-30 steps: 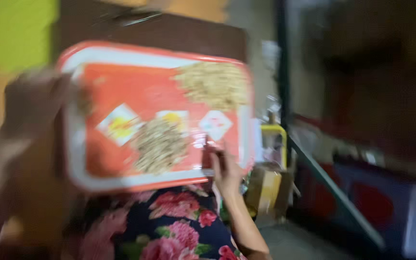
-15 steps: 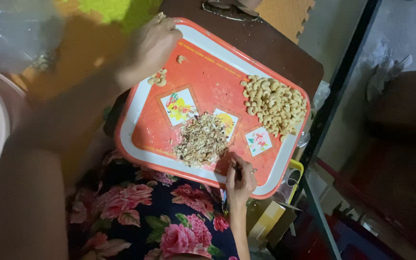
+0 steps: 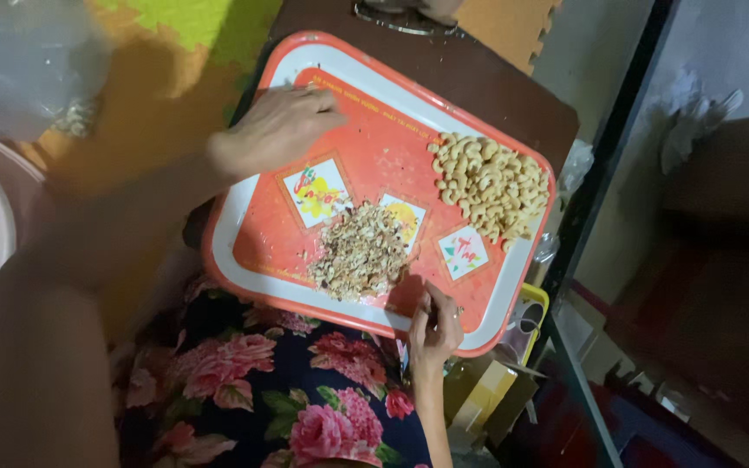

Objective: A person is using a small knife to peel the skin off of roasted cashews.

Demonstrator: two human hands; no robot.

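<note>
Your left hand [image 3: 275, 130]: fingers curled loosely, palm down on the far left part of the tray, pressing it steady; whether it pinches any nut you cannot tell. Your right hand [image 3: 433, 325]: closed around a thin, short tool at the near rim, just beside the shells, likely for working single nuts.

1 orange tray [image 3: 366, 156], white-rimmed, rectangular; it rests across your lap on the floral cloth [image 3: 305, 390] and partly on the dark brown table [image 3: 478, 78], which keeps it level; its long axis runs diagonally from near left to far right.

1 heap of pale cashews [image 3: 489, 184], far right corner, kept apart from the waste.

1 heap of brown husk fragments [image 3: 359, 253], near middle, close to your right hand.
</note>
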